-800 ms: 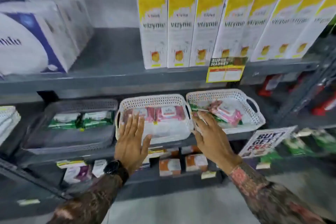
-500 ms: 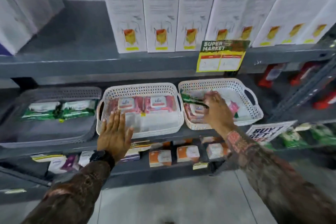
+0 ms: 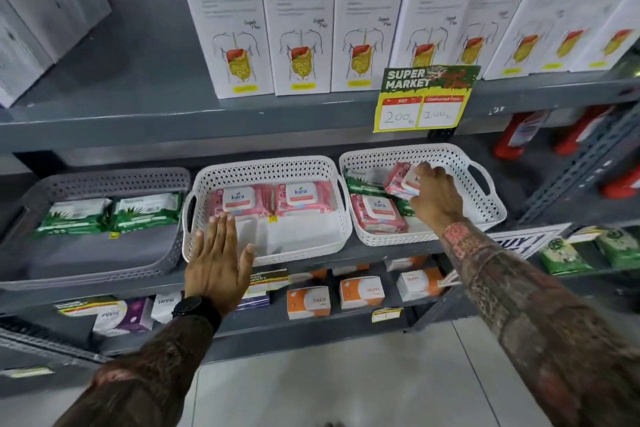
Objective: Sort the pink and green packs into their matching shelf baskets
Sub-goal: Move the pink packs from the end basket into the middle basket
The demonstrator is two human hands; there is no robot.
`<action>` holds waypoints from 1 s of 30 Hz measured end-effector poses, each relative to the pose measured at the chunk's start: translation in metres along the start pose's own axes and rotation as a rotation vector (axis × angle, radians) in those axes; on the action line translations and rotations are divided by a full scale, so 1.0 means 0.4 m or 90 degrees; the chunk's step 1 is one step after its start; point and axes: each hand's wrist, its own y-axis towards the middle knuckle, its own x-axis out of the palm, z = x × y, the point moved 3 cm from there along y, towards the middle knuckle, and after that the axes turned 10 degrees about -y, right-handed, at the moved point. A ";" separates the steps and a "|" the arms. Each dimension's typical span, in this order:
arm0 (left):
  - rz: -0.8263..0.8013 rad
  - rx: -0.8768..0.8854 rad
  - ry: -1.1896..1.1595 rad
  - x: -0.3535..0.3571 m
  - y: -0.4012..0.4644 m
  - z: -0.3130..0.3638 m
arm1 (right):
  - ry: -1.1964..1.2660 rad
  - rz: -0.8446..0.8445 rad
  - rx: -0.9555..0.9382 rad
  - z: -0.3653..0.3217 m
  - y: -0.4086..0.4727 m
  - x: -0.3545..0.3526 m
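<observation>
We are gripping a pink pack (image 3: 403, 180) with our right hand (image 3: 434, 196), fingers curled round its right end, and it is sitting tilted above the middle of the right white basket (image 3: 485, 215), clear of the packs under it. In that basket a second pink pack (image 3: 377, 213) is lying flat toward the front left corner, and a green pack (image 3: 363, 180) is lying along the left wall behind it; another strip of green seems to be showing just below our right hand, though the hand is hiding most of it. The middle white basket (image 3: 266, 253) is standing just to the left on the same shelf (image 3: 381, 248), holding two pink packs (image 3: 270, 199) side by side along its back wall. Our left hand (image 3: 218, 260) is hovering flat over this basket's front rim, fingers straight and spread, gripping nothing, the fingertips (image 3: 221, 220) reaching toward the left pink pack. At the left end of the shelf a grey basket (image 3: 104, 263) is holding two green packs (image 3: 110, 215) side by side near its back. On the shelf above, tall white Vizyme boxes (image 3: 298, 21) are standing in a row, and a yellow price sign (image 3: 424, 99) is hanging from that shelf's front edge over the right white basket.
</observation>
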 end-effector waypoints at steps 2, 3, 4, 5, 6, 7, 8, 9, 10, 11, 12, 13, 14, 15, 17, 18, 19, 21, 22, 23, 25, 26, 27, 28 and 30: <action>0.002 0.002 -0.003 0.002 -0.002 0.000 | 0.050 0.072 -0.013 -0.057 -0.026 -0.036; 0.003 0.001 -0.006 0.002 -0.002 -0.002 | 0.080 0.096 -0.028 -0.100 -0.042 -0.054; 0.004 0.000 -0.008 0.002 -0.002 -0.003 | 0.109 0.105 -0.054 -0.148 -0.060 -0.068; 0.005 -0.003 -0.007 0.003 -0.003 -0.002 | 0.133 0.099 -0.089 -0.200 -0.079 -0.075; 0.009 -0.006 -0.006 0.002 -0.002 -0.005 | 0.147 0.084 -0.134 -0.257 -0.099 -0.079; 0.009 -0.007 -0.005 0.003 -0.003 -0.005 | 0.144 0.063 -0.185 -0.311 -0.118 -0.069; 0.009 -0.007 -0.006 0.003 -0.004 -0.005 | 0.128 0.041 -0.240 -0.363 -0.138 -0.054; 0.008 -0.005 -0.007 0.005 -0.005 -0.005 | 0.108 0.018 -0.293 -0.412 -0.158 -0.034; 0.008 -0.003 -0.008 0.007 -0.007 -0.007 | 0.083 -0.008 -0.339 -0.456 -0.177 -0.011; 0.008 -0.003 -0.009 0.008 -0.010 -0.009 | 0.057 -0.027 -0.374 -0.497 -0.192 0.009; 0.008 -0.001 -0.009 0.008 -0.009 -0.010 | 0.030 -0.043 -0.401 -0.531 -0.203 0.029; 0.009 0.000 -0.008 0.009 -0.011 -0.008 | 0.009 -0.050 -0.421 -0.558 -0.211 0.046; 0.014 0.001 -0.009 0.009 -0.010 -0.008 | -0.010 -0.049 -0.439 -0.583 -0.212 0.061; 0.018 0.000 -0.011 0.009 -0.011 -0.006 | -0.027 -0.049 -0.453 -0.600 -0.211 0.078; 0.024 -0.007 -0.013 0.008 -0.010 -0.005 | -0.055 -0.046 -0.470 -0.621 -0.203 0.106; 0.022 -0.009 -0.012 0.008 -0.010 -0.005 | -0.066 -0.044 -0.475 -0.624 -0.200 0.118; 0.021 -0.010 -0.012 0.007 -0.010 -0.006 | -0.075 -0.042 -0.478 -0.625 -0.199 0.126; 0.024 -0.010 -0.010 0.004 -0.008 -0.005 | -0.075 -0.033 -0.484 -0.622 -0.199 0.134; 0.026 -0.010 -0.010 0.004 -0.007 -0.003 | -0.061 -0.037 -0.489 -0.616 -0.200 0.133; 0.029 -0.008 -0.009 0.003 -0.007 -0.001 | -0.037 -0.041 -0.490 -0.606 -0.200 0.125; 0.034 -0.008 -0.013 0.002 -0.008 -0.001 | 0.028 -0.018 -0.469 -0.568 -0.188 0.094; 0.034 -0.008 -0.014 0.002 -0.009 0.000 | 0.067 0.005 -0.443 -0.536 -0.177 0.072; 0.032 -0.009 -0.013 0.002 -0.009 -0.003 | 0.108 0.028 -0.407 -0.499 -0.163 0.048; 0.030 -0.010 -0.011 0.003 -0.009 -0.003 | 0.137 0.041 -0.366 -0.452 -0.145 0.028; 0.029 -0.010 -0.009 0.004 -0.010 -0.003 | 0.161 0.034 -0.285 -0.346 -0.105 -0.002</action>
